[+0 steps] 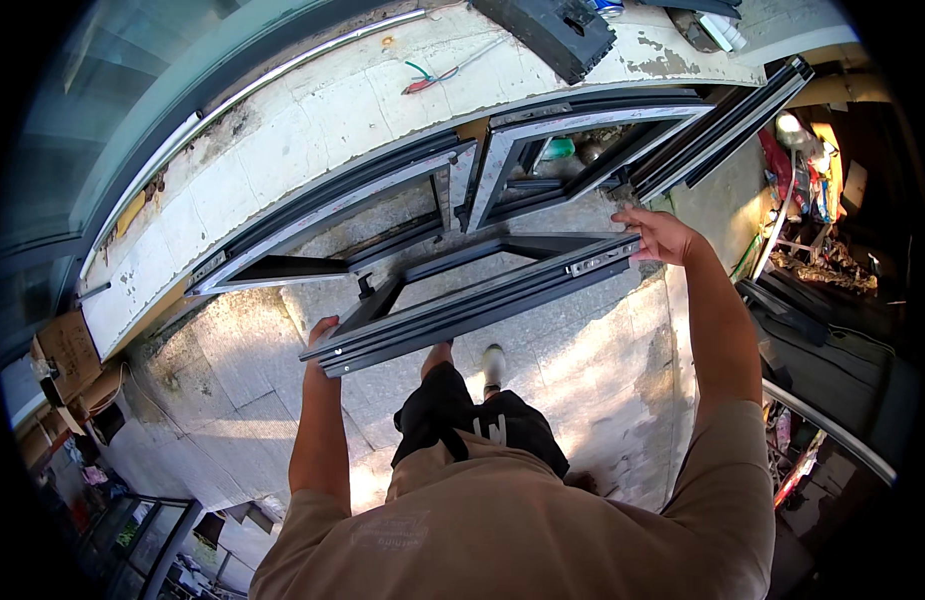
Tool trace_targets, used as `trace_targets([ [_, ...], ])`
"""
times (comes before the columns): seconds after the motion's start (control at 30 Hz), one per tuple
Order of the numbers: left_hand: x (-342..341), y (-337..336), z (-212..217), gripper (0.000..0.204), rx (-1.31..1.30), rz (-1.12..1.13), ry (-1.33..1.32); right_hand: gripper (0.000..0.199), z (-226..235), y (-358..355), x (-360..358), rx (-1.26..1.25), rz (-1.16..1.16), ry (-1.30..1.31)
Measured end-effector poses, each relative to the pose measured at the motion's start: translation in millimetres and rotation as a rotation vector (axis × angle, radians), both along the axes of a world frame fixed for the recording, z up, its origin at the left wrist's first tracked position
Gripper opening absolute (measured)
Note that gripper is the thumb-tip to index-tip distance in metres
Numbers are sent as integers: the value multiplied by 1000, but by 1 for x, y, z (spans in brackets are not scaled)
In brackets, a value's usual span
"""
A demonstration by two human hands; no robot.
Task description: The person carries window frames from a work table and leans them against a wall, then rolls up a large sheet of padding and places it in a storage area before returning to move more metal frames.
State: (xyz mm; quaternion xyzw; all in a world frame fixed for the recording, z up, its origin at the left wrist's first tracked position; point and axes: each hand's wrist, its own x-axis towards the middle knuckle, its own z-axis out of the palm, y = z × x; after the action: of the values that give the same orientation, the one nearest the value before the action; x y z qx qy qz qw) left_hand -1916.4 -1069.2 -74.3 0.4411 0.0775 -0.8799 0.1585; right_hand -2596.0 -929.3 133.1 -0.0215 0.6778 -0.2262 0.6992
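Note:
Between my two hands I carry a dark grey window frame [482,302], a bare rectangle of metal profile with a hinge strip near its right end. My left hand [322,328] grips its left end from behind, with most of the fingers hidden by the profile. At the right end my right hand [660,236] is closed round the corner, thumb on the upper side. Just beyond it, two similar frames with pale protective film, a left one [332,225] and a right one [582,122], lean against the white ledge.
A white ledge [312,120] with peeling paint curves across the far side, bearing a dark profile piece [552,35] and a red-handled tool [422,85]. Long dark profiles [722,130] lean at the right. Cardboard [67,350] stands at the left. Clutter [807,200] fills the right edge.

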Motion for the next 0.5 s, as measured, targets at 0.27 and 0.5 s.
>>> trace_targets([
  [0.27,-60,-72,34,58,-9,10,59,43,-13,171,62,-82,-442,185],
  [0.5,-72,-101,25,74,-356,-70,-79,38,-51,382,219,303,-591,156],
])
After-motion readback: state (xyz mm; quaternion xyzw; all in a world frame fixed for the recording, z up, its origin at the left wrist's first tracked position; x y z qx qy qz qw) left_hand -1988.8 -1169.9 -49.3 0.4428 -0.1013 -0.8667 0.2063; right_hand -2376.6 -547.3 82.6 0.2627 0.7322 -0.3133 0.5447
